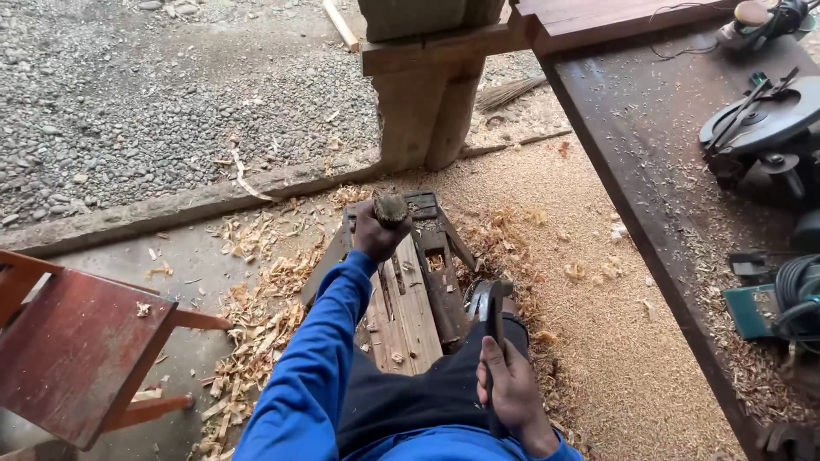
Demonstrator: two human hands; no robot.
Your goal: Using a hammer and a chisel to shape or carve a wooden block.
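The left hand [376, 232] is closed in a fist around a chisel [391, 207], of which only the frayed, mushroomed handle top shows above the knuckles; the blade below the fist is hidden, so I cannot tell where it bites the wood. The right hand [512, 393] is wrapped tight around the shaft of a claw hammer [490, 307], its head raised just ahead of the hand and well short of the chisel. Under and between both hands lies a slotted wooden frame [410, 290], which the person appears to straddle. The risk, as I judge it, is a glancing blow: the battered handle top offers a small, uneven target right against the left thumb, and a slip could strike the knuckles or throw the blade off line. Loose shavings [256, 316] left of the left hand could let the frame shift. Right of the right hand, a circular saw [764, 128] on a dark bench [632, 154] is cut off by the edge.
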